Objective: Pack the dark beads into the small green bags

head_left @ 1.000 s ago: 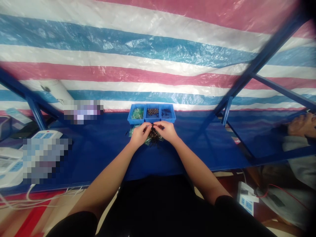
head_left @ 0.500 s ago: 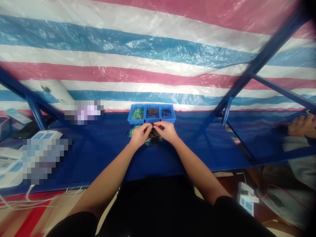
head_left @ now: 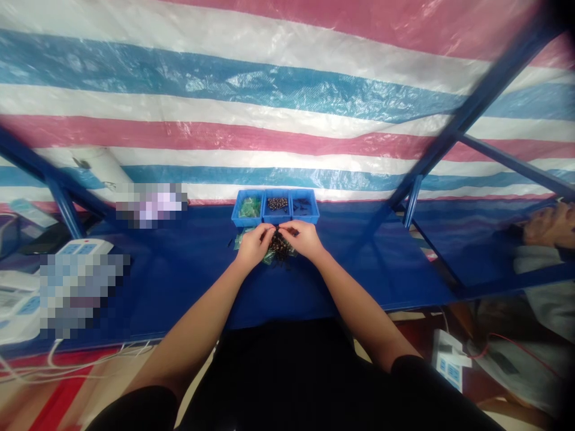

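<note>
My left hand and my right hand meet fingertip to fingertip, each in a pinch. Whatever lies between the fingers is too small to name. Just below them a pile of small dark and brassy parts is heaped on the blue table, mixed with clear greenish pieces. Behind the hands stand three joined blue bins: the left bin holds greenish clear pieces, the middle bin small brass-and-black parts, the right bin thin dark pieces.
White power strips with cables lie at the left table edge, near a blurred-out patch. A white cylinder stands at the back left. Blue frame posts flank the table. On the right, another person's hand shows. A striped sheet hangs behind.
Hardly anything differs. Both hands remain pinched over the pile, with the fingertips shifted very slightly, and the other person's hand at the right has moved a little.
</note>
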A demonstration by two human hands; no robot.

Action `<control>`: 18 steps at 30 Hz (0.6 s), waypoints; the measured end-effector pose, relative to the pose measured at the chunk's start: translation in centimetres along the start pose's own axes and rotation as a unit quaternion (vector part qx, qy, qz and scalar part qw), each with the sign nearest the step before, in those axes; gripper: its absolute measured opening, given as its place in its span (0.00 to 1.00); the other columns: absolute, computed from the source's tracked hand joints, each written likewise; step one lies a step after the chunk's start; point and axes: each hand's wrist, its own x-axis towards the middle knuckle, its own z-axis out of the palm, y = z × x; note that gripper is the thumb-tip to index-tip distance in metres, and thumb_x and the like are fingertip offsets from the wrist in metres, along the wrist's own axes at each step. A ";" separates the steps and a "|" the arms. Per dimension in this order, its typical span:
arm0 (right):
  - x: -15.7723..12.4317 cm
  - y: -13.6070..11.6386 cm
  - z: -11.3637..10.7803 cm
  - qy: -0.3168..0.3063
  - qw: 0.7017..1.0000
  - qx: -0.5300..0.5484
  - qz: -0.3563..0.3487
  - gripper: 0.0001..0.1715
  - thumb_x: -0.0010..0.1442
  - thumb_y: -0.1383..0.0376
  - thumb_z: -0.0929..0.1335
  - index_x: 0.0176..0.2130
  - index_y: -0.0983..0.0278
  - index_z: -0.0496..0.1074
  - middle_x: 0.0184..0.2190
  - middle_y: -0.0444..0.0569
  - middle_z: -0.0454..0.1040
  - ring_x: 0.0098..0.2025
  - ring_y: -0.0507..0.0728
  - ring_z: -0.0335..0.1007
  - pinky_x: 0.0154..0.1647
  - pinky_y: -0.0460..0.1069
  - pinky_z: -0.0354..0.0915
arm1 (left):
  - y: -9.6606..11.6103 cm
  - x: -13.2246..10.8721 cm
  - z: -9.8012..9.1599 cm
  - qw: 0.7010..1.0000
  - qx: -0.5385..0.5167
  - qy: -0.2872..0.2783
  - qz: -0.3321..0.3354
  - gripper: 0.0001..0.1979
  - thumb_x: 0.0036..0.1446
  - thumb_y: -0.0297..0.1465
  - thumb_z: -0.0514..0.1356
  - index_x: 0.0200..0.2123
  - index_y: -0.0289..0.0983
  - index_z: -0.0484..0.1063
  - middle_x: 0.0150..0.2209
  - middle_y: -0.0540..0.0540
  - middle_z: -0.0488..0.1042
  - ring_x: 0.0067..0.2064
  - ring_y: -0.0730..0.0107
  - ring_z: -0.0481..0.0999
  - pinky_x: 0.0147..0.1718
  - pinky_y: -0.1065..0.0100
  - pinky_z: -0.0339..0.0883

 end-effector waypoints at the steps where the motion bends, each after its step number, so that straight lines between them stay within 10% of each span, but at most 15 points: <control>1: 0.0 0.0 0.0 0.003 1.000 -0.003 -0.002 0.12 0.59 0.61 0.67 0.40 0.62 0.77 0.35 0.48 0.79 0.32 0.52 0.74 0.38 0.47 0.70 | 0.1 0.0 0.0 1.000 -0.004 0.002 0.000 0.14 0.64 0.39 0.53 0.42 0.38 0.73 0.26 0.51 0.76 0.26 0.75 0.74 0.30 0.75 0.65; 18: 0.0 -0.2 -0.1 -0.003 1.000 0.003 0.008 0.13 0.58 0.59 0.68 0.41 0.62 0.77 0.34 0.48 0.78 0.31 0.52 0.73 0.38 0.47 0.70 | -0.2 0.0 0.2 1.000 -0.009 0.008 0.007 0.14 0.64 0.40 0.53 0.43 0.38 0.72 0.26 0.51 0.75 0.25 0.75 0.73 0.28 0.74 0.64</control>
